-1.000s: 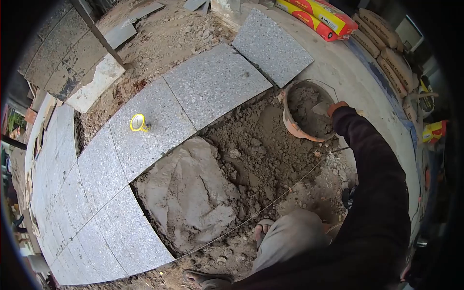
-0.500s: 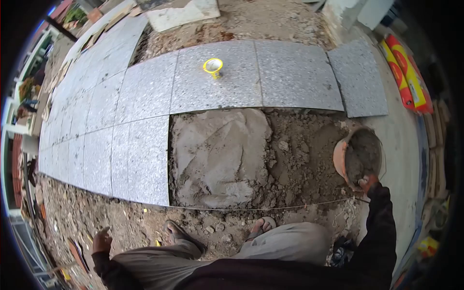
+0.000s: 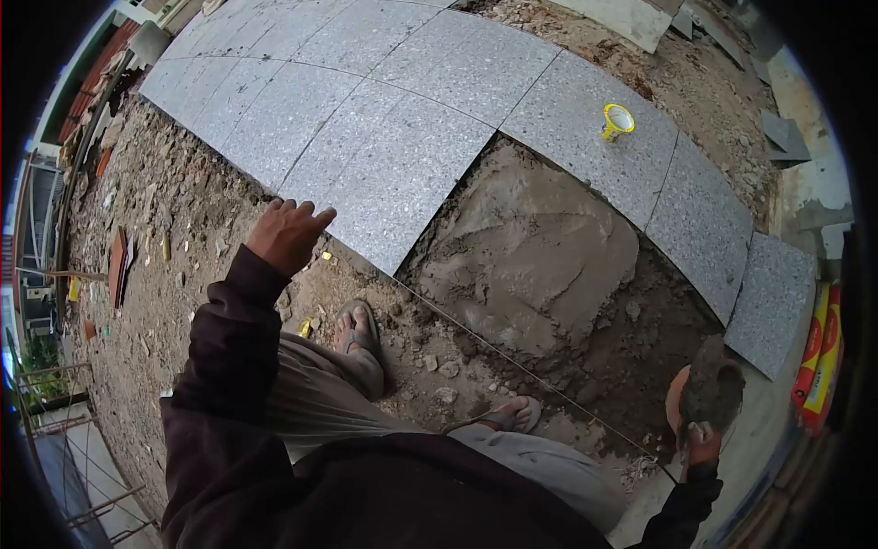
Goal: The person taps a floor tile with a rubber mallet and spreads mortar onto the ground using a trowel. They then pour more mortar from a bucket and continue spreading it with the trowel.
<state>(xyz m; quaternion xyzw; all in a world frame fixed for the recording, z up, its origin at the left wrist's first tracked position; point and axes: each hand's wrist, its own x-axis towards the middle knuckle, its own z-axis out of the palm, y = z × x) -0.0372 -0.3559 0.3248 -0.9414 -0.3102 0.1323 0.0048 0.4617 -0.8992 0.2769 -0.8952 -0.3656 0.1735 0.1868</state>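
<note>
My left hand is open, palm down with fingers spread, at the front edge of a speckled grey paving tile. My right hand is closed on the handle of a trowel at the near side of an orange bucket. A dark heap of wet mortar rises at the bucket's mouth and hides the blade. Left of the bucket, a bed of smoothed mortar fills the gap beside the laid tiles. A taut string runs along its near edge.
A yellow-rimmed suction cup stands on a tile behind the mortar bed. A loose tile lies at the right, near a red and yellow bag. Rubble covers the ground at the left. My sandalled feet are below the string.
My view has turned leftward, shifting the scene right and tilting it. My left hand has come up to the tile edge. At the bucket, mortar now rises above the rim beside my right hand.
</note>
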